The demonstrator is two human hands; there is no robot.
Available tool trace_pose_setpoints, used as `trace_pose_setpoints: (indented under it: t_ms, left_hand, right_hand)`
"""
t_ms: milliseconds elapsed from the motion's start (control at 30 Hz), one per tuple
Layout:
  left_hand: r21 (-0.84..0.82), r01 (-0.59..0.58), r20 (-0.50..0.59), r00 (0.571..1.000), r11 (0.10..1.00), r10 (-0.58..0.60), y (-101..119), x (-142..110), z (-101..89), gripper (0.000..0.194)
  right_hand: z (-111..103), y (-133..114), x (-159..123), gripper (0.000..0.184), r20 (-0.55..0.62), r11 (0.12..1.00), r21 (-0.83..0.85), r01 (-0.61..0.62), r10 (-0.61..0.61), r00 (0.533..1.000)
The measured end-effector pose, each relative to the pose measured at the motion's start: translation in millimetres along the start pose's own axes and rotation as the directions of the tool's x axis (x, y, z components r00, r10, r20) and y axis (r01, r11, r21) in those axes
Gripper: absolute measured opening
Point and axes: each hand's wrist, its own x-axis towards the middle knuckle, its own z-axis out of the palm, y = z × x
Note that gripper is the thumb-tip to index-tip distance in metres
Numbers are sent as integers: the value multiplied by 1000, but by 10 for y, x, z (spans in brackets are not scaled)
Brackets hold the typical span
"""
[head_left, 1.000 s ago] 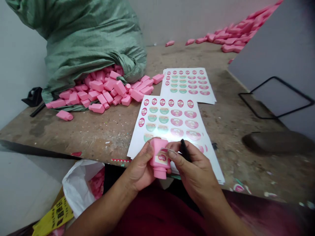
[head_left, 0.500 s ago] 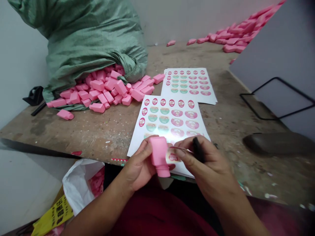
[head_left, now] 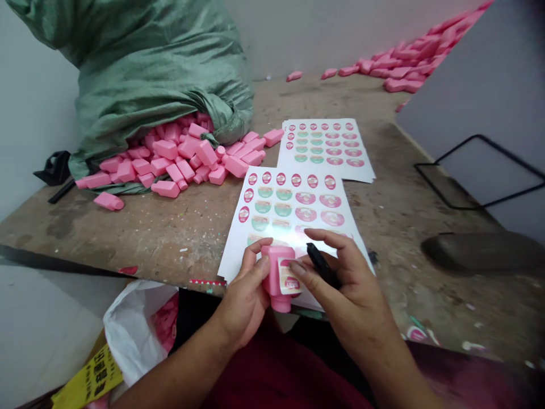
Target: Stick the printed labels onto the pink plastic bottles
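Note:
My left hand [head_left: 243, 300] is wrapped around a small pink plastic bottle [head_left: 272, 272], its neck pointing down toward me. A white label with a red print [head_left: 289, 277] lies against the bottle's right part. The thumb of my right hand [head_left: 340, 278] presses on that label. Between the thumb and fingers of the same hand sits a slim black tool [head_left: 321, 264]; its kind is not clear. Beneath both hands is a stack of sticker sheets [head_left: 238, 244] printed with rows of red, green and pink ovals.
A second stack of sticker sheets [head_left: 368, 170] lies farther back. On the left, a green woven sack [head_left: 162, 68] spills many pink bottles [head_left: 164, 189]. More bottles [head_left: 400, 71] are heaped at the back right. A white bag [head_left: 131, 335] hangs below the table edge.
The label, held partly off the bottle's side before, now lies against the bottle. My right hand has shifted slightly, and the black tool now points up and left.

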Motion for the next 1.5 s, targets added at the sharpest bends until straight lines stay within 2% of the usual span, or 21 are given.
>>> trace_pose_setpoints:
  t_ms: [233,667,933,1033,1167,1233,1300,1400,1500]
  left_hand:
    - [21,-16,-12,1000,1000,16,-9,6,-2,26]
    - [30,-16,-10,1000,999,16,-24,-14,-22,37]
    - [205,-79,28,997,976,75,-57,-21,-63,51]
    - [230,-153,32,988,961,150,-101,-14,-103,47]
    - [250,-206,18,978,946,209,-93,-4,-121,47]
    - [248,-190,-11,980,950,199,-48,-3,-110,49]
    - [238,-145,-51,986,960,162,8,-7,-90,52]
    - [219,-72,-73,993,973,90,71,-22,-65,56]
    - [229,-39,-57,997,973,53,84,-44,-61,58]
  right_hand:
    - [-1,-6,-20,38,21,998,-59,-6,7,1000]
    - [14,65,-6,36,18,992,-110,59,-58,998]
    - [44,114,-70,32,3,957,-242,162,-166,986]
    - [80,96,-71,29,-4,905,-358,231,-250,968]
    - [21,86,-56,33,45,728,-586,355,-408,912]
    - [-68,74,-31,33,61,678,-637,368,-431,900]
    - [-162,45,4,30,24,730,-602,322,-387,922]
    - [-221,-21,44,21,-32,896,-391,211,-243,970]
    - [-145,-58,49,17,59,974,-186,133,-124,991]
